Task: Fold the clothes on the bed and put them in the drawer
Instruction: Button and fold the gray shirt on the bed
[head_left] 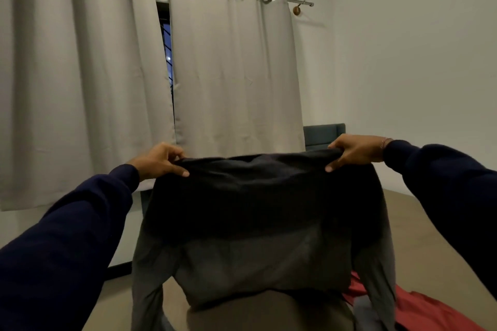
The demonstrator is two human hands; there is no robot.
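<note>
Hands, left hand (161, 160) and right hand (355, 150), pinch unmarked dark shirt (255, 223) above bed (419, 244).

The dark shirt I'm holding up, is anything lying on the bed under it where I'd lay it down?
Partly. The dark shirt hangs from left hand and right hand; a red garment lies on the bed at its lower right.
</note>
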